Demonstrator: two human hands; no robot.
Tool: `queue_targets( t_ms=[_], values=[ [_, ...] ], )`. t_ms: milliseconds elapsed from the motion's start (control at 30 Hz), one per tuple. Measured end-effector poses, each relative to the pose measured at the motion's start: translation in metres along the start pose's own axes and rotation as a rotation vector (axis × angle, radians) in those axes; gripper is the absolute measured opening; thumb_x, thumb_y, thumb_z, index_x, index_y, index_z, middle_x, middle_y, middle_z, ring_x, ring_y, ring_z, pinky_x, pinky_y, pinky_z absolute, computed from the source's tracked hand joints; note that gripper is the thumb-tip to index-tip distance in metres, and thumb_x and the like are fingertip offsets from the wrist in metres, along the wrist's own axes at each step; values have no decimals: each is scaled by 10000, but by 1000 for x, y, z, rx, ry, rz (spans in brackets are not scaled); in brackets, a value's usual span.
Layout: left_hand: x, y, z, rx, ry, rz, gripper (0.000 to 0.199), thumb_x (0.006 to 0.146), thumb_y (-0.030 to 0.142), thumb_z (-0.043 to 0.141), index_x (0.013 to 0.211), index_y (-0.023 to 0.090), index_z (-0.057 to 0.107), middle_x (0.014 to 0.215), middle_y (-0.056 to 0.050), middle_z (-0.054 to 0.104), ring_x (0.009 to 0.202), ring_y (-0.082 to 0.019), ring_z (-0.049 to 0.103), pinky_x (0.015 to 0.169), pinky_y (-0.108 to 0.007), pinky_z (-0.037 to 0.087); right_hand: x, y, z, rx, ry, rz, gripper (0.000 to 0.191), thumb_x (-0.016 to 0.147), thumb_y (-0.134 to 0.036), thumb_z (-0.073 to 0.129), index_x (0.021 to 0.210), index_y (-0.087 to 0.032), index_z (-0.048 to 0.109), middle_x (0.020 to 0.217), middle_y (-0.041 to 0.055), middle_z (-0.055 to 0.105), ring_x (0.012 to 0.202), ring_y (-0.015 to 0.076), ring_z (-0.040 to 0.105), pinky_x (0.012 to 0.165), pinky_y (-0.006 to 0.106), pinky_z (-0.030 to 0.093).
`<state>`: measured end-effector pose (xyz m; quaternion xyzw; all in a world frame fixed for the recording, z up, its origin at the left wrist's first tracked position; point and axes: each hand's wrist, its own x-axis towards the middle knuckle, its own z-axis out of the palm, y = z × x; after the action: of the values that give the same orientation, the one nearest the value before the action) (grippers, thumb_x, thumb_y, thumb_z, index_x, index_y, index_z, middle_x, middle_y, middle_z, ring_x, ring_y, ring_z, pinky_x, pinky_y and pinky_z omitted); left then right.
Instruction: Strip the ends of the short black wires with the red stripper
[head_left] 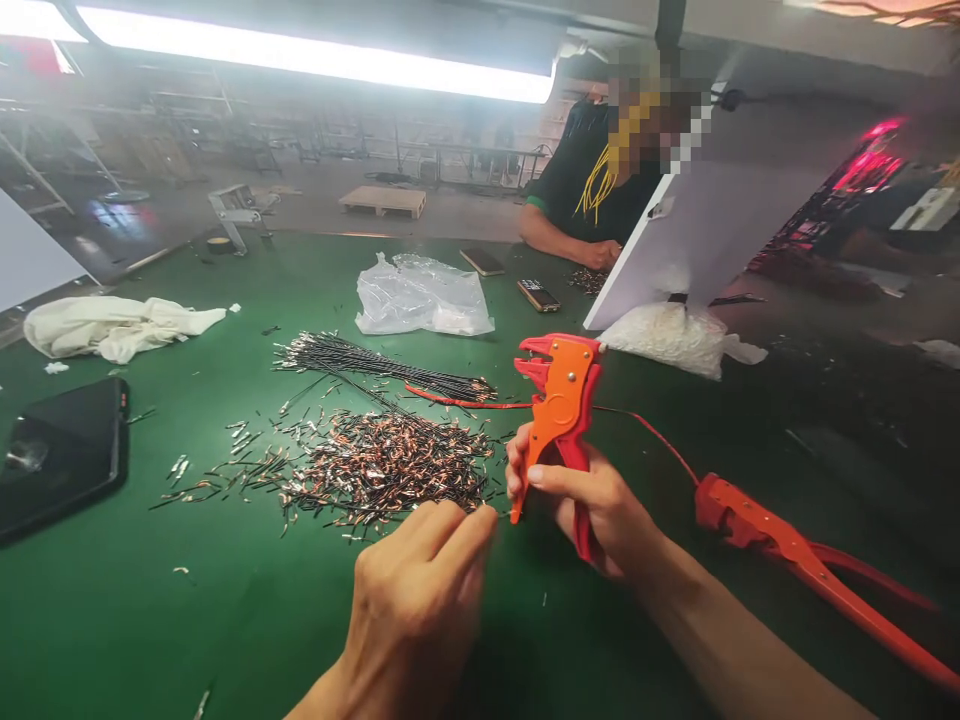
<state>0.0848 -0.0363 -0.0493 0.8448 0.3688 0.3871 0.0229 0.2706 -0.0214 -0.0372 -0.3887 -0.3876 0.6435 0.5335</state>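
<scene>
My right hand (600, 500) is wrapped round the handles of an orange and red wire stripper (564, 385), held upright with its jaws pointing left. Just left of it, my left hand (420, 580) is closed with the fingertips together. Whatever those fingers may hold is hidden, though a thin tip shows near them. Beyond my left hand lies a heap of short black wire pieces with copper ends (390, 465). Behind that heap rests a bundle of longer black wires (375, 365). A red cord (664, 445) runs behind the stripper to a second wire stripper (780, 535) at right.
On the green table (247, 620) are a black phone (67, 450), a white cloth (120, 325), a clear plastic bag (424, 295), two small devices and a bag of white pieces (667, 335). A white panel (720, 190) stands at right; a person (570, 180) sits across.
</scene>
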Motion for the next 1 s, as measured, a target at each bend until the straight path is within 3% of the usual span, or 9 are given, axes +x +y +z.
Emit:
queue_targets(
  t_ms=[133, 300, 467, 667, 767, 867, 1000],
  values=[
    [5, 7, -4, -36, 62, -52, 73, 952, 152, 502, 985, 200, 545, 674, 26, 619, 505, -89, 585, 475, -178, 417, -5, 0, 10, 259, -89, 13, 270, 699, -36, 541, 907, -185, 627, 850, 14, 636, 789, 172, 604, 780, 326, 476],
    [5, 11, -1, 26, -68, -71, 264, 1000, 383, 407, 1101, 152, 485, 602, 26, 642, 424, -123, 610, 385, -213, 402, -13, 1, 23, 306, -98, 99, 459, 596, 28, 476, 958, -209, 630, 1009, 27, 709, 939, 171, 618, 827, 293, 464],
    [2, 7, 5, 124, -133, -4, 195, 1000, 178, 279, 1073, 152, 458, 516, 49, 610, 351, -132, 590, 345, -224, 370, -21, 5, 29, 292, -129, 135, 493, 591, -1, 522, 1030, -210, 606, 1104, 66, 733, 986, 193, 643, 853, 320, 466],
    [-8, 10, 7, 272, -284, -34, 299, 798, -56, 296, 951, 190, 373, 468, 70, 564, 326, -151, 571, 330, -231, 332, -23, 14, 36, 467, -211, 217, 649, 627, -31, 645, 1228, -250, 532, 1253, 61, 681, 1234, 277, 562, 1082, 468, 358],
    [-10, 8, 6, 338, -327, -30, 346, 766, -76, 304, 1003, 165, 374, 457, 69, 565, 318, -158, 562, 329, -235, 321, -22, 9, 36, 365, -132, 287, 677, 554, 22, 543, 1181, -228, 598, 1219, 55, 696, 1219, 268, 577, 1079, 427, 374],
    [-9, 6, 6, 399, -275, 3, 414, 758, -85, 290, 1116, 108, 369, 443, 52, 584, 280, -167, 535, 311, -239, 293, -21, 3, 34, 267, -74, 335, 657, 467, 17, 468, 1049, -201, 680, 1118, 47, 726, 1129, 264, 625, 1018, 374, 430],
    [-2, 7, 2, 272, -258, -32, 330, 902, 32, 310, 1216, 123, 363, 489, 48, 609, 326, -168, 577, 325, -217, 333, -21, 1, 29, 253, -90, 284, 599, 471, 1, 460, 980, -213, 691, 1041, 45, 728, 1025, 263, 649, 832, 338, 508]
  ],
)
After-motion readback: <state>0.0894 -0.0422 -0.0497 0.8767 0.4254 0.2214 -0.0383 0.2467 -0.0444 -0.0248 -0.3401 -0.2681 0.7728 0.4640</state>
